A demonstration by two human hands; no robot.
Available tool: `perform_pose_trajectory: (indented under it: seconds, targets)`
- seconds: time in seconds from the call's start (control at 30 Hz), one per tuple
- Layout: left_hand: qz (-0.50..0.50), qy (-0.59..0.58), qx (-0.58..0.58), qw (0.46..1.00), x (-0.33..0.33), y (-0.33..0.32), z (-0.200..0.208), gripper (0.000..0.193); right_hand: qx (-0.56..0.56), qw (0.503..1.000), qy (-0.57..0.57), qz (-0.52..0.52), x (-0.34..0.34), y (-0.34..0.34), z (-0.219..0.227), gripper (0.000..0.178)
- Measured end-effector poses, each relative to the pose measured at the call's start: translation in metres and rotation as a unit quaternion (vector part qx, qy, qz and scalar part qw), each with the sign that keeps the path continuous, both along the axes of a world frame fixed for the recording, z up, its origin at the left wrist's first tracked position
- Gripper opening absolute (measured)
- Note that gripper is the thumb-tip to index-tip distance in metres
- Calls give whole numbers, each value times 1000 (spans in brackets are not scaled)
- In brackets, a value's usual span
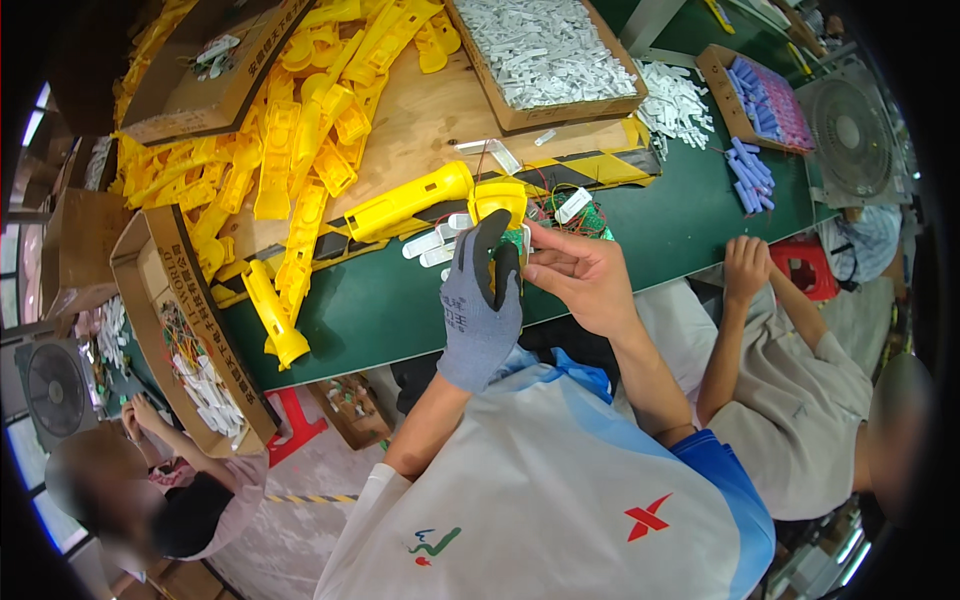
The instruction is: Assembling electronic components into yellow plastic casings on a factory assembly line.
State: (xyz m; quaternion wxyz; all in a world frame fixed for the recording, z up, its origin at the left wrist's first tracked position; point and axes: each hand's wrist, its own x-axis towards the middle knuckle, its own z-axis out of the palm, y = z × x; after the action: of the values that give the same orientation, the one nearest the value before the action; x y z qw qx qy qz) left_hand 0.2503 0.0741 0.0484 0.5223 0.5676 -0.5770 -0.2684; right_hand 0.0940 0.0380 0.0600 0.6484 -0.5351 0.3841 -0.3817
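My left hand (478,320), in a grey glove, grips a yellow plastic shell (497,198) with a cupped end, held over the table's near edge. My bare right hand (590,277) pinches close against that shell's right side; what sits between its fingertips is too small to make out. Just beyond lies a yellow tubular housing (410,203). White plastic pieces (432,245) lie left of the gloved fingers. To the right are thin red wires, green circuit boards (597,222) and a white part (573,206).
Yellow housings (325,120) are heaped at the back left beside a cardboard box (205,85). Another box (190,330) stands left. White pieces fill a tray (570,118) at the back; purple cylinders (748,178) lie right. Co-workers sit on both sides, one person's hands (748,268) nearby.
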Motion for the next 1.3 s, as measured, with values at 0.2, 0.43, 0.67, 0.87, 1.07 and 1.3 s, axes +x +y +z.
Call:
perform_pose_trajectory:
  seconds: [0.2,0.43,0.67,0.87,1.07,1.3]
  targets:
    - [-11,-10,32,999,-3,-2,2,38,-51,998,13,-24,3,5,-2,47]
    - [-29,20,51,998,-5,-5,9,32,-83,989,69,-104,12,16,-1,40]
    - [-45,43,67,996,-9,-7,3,30,-150,977,54,-139,8,16,-7,35]
    - [-65,-26,-2,998,-17,-14,-6,36,-263,949,140,-98,-12,5,-6,35]
    - [-169,258,176,935,-31,-12,-26,54,-316,919,223,-83,-25,9,5,68]
    - [-284,-37,302,909,5,-13,49,71,-275,875,383,-112,-105,-16,6,63]
